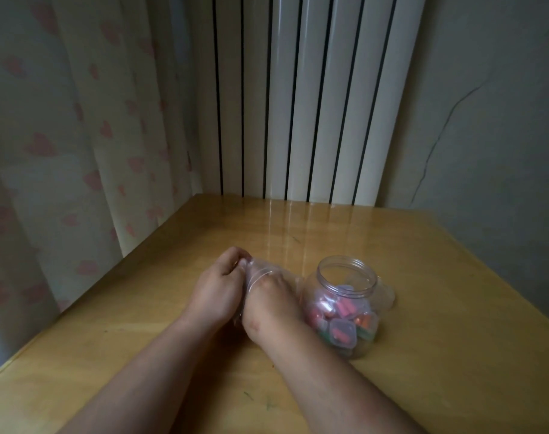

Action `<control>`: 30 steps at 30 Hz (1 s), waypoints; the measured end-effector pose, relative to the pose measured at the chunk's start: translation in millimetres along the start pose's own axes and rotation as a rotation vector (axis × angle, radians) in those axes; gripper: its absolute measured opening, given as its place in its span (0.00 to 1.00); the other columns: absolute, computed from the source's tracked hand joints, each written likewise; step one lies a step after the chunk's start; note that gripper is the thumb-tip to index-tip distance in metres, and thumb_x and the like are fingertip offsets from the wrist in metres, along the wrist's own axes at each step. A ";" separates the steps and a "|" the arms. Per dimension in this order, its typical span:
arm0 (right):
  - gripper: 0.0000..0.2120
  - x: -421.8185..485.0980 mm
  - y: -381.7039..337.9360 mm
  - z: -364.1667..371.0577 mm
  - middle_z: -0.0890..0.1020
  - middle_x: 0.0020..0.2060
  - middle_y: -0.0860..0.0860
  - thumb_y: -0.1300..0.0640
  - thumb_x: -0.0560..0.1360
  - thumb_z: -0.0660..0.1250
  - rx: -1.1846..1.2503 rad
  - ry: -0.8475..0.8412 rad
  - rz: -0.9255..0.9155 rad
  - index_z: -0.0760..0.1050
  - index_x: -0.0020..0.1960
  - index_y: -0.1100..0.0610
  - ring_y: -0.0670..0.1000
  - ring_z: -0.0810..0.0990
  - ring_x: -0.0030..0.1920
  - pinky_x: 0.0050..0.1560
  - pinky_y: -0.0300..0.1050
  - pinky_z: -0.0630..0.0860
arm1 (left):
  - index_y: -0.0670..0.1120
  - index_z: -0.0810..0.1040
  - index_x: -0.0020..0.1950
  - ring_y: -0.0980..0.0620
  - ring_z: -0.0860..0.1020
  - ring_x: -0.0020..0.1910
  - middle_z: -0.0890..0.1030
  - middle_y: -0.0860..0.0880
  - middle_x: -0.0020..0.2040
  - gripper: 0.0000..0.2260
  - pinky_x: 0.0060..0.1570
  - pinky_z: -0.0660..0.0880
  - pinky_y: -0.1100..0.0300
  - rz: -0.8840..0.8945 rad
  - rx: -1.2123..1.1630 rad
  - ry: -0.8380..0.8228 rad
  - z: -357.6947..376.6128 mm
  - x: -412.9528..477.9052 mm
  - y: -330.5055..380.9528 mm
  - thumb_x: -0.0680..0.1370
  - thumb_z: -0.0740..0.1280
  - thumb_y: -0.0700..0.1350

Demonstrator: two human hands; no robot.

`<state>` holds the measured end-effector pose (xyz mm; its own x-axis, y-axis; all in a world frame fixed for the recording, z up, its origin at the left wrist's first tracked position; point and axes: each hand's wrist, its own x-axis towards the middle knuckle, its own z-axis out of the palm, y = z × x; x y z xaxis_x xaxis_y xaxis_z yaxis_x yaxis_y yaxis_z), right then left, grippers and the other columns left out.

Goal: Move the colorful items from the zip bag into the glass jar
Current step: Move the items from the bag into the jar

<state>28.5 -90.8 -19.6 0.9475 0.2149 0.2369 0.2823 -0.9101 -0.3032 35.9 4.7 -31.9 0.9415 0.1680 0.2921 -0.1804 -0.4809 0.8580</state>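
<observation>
A clear glass jar (345, 305) stands open on the wooden table (439, 292), right of my hands, with several small colorful boxes (343, 332) inside it. The clear zip bag (260, 272) lies crumpled between my hands, just left of the jar. My left hand (218, 288) grips the bag's left end with curled fingers. My right hand (266, 308) holds the bag's other side, its fingers partly under the plastic. I cannot see any colorful items inside the bag.
A white ribbed radiator (298, 98) stands behind the table's far edge. A curtain with pink hearts (79, 145) hangs along the left side. A grey wall (501, 120) is at the right.
</observation>
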 end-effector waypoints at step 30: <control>0.11 -5.6 40.9 -145.4 0.84 0.45 0.53 0.47 0.74 0.71 0.110 0.071 0.122 0.84 0.46 0.54 0.55 0.82 0.48 0.50 0.43 0.75 | 0.47 0.75 0.41 0.46 0.75 0.36 0.81 0.45 0.37 0.09 0.38 0.73 0.51 -0.056 -0.216 0.053 2.4 2.9 -6.9 0.76 0.60 0.50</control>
<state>12.8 -180.8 100.9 0.9638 0.0758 0.2558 0.1841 -0.8829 -0.4319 40.5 6.4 -37.9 0.9365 0.2372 0.2582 -0.1901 -0.2752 0.9424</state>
